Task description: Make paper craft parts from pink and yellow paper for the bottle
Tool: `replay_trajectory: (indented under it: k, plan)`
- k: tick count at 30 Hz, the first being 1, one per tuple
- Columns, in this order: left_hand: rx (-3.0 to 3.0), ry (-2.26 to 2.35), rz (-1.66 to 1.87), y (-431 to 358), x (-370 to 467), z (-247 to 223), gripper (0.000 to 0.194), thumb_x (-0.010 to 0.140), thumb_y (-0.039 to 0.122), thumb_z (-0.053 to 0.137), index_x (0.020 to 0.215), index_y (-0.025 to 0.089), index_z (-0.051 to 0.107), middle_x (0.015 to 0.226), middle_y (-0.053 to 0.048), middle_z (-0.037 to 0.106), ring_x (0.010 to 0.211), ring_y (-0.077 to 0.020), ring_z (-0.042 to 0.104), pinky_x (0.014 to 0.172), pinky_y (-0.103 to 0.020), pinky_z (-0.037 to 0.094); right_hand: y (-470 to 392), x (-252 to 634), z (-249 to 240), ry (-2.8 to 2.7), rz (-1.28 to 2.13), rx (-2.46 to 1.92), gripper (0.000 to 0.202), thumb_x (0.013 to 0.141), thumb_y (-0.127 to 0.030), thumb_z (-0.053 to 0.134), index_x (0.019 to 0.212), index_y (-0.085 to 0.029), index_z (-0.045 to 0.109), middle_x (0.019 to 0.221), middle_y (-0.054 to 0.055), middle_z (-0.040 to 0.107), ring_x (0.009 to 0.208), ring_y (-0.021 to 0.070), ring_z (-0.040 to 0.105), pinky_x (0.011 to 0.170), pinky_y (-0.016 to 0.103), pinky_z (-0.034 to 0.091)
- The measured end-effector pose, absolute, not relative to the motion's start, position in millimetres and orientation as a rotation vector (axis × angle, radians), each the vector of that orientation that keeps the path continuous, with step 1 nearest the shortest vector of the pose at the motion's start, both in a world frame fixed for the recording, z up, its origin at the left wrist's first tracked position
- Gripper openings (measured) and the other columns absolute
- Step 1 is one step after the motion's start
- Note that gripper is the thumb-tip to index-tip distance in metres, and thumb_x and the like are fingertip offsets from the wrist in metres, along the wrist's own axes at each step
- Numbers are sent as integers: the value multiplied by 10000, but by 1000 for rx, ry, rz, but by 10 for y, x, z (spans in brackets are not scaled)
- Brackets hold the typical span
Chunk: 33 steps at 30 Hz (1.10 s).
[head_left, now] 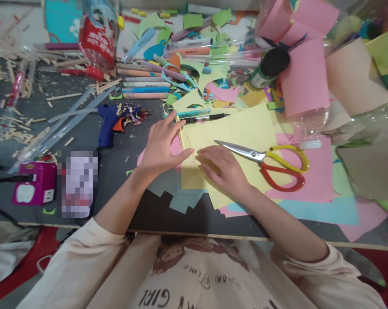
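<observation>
Yellow paper (245, 124) lies in front of me over pink and blue sheets. My left hand (164, 148) rests at its left edge, fingers spread, thumb pointing right and fingertips by a narrow folded yellow strip (181, 134). My right hand (224, 169) lies on the yellow paper with its fingers flat and slightly bent, pointing left. Large scissors (261, 156) with one yellow and one red handle lie partly open just right of my right hand. A black pen (208, 118) and a teal pen (194, 113) lie beyond my left fingertips.
A blue glue gun (106, 124), a phone (79, 184) and a purple box (34, 183) are on the left. Markers (145, 90), paper scraps and a red-labelled bottle (97, 43) lie farther back. A black-capped jar (269, 68) and pink-wrapped bottles (305, 77) stand at right.
</observation>
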<state>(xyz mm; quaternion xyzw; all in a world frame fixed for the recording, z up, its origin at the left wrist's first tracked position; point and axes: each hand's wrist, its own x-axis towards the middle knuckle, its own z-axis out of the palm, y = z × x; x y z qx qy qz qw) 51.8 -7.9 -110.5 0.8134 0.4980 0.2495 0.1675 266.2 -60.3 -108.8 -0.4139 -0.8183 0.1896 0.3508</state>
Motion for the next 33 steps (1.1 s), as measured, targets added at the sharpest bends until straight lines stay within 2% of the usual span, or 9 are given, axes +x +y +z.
replay_trajectory:
  k: [3, 6, 10, 14, 19, 21, 24, 29, 33]
  plan:
    - [2207, 1384, 1205, -83, 532, -1097, 350, 894, 486, 590, 1122, 230, 660, 1115, -80, 706, 1056, -213, 658, 937, -361, 508, -600, 2674, -1085, -2158, 456, -1141, 188, 929, -195, 536, 1094, -182, 625, 1108, 136, 745, 1069, 271, 694, 945, 507, 563]
    - [1918, 1391, 1486, -79, 564, -1120, 237, 929, 416, 583, 1000, 217, 690, 890, -27, 719, 808, -134, 679, 782, -274, 544, -597, 2690, -1073, -2179, 506, -1195, 215, 945, -214, 504, 1119, -187, 625, 1158, 134, 732, 1149, 279, 669, 999, 527, 543]
    - [1685, 1340, 1470, -82, 611, -1128, 262, 915, 443, 610, 926, 203, 715, 782, -11, 711, 663, -94, 667, 641, -205, 538, -599, 2695, -1072, -2178, 565, -1236, 260, 950, -173, 447, 1132, -167, 633, 1208, 147, 714, 1227, 281, 631, 1036, 516, 525]
    - [1619, 1243, 1446, -103, 631, -1101, 266, 924, 437, 597, 930, 205, 728, 680, 7, 674, 569, -74, 627, 553, -176, 513, -610, 2691, -1090, -2228, 548, -1255, 283, 945, -184, 463, 1185, -167, 611, 1304, 152, 668, 1277, 296, 591, 1062, 550, 493]
    - [1547, 1184, 1395, -117, 642, -1100, 260, 933, 443, 584, 964, 214, 702, 508, 65, 522, 382, -52, 458, 415, -180, 410, -614, 2697, -1070, -2275, 555, -1206, 222, 963, -190, 447, 1028, -177, 660, 1061, 123, 743, 997, 260, 691, 896, 473, 562]
    - [1579, 1178, 1379, -110, 639, -1117, 272, 934, 469, 575, 990, 221, 674, 479, 84, 441, 366, -53, 403, 398, -187, 364, -612, 2694, -1060, -2285, 487, -1223, 200, 954, -222, 489, 1057, -166, 652, 1063, 133, 730, 986, 271, 679, 881, 470, 555]
    - [1711, 1136, 1398, -96, 629, -1154, 254, 955, 477, 541, 1020, 239, 603, 532, 83, 370, 418, -56, 378, 434, -193, 332, -607, 2684, -1054, -2297, 386, -1289, 260, 931, -276, 551, 1142, -141, 619, 1139, 165, 691, 1069, 311, 637, 923, 492, 527]
    - [1815, 1009, 1420, -92, 638, -1212, 134, 1000, 384, 482, 1081, 277, 479, 709, 44, 471, 565, -69, 475, 551, -205, 414, -610, 2681, -1068, -2279, 482, -1353, 234, 935, -225, 490, 1120, -169, 623, 956, 119, 666, 930, 285, 628, 839, 473, 526]
    - [1802, 1025, 1393, -96, 646, -1194, 197, 956, 396, 565, 1088, 274, 484, 768, 35, 541, 690, -88, 589, 632, -212, 481, -603, 2698, -1074, -2057, 655, -1322, 210, 936, -186, 444, 940, -197, 653, 791, 60, 622, 783, 219, 596, 732, 398, 513]
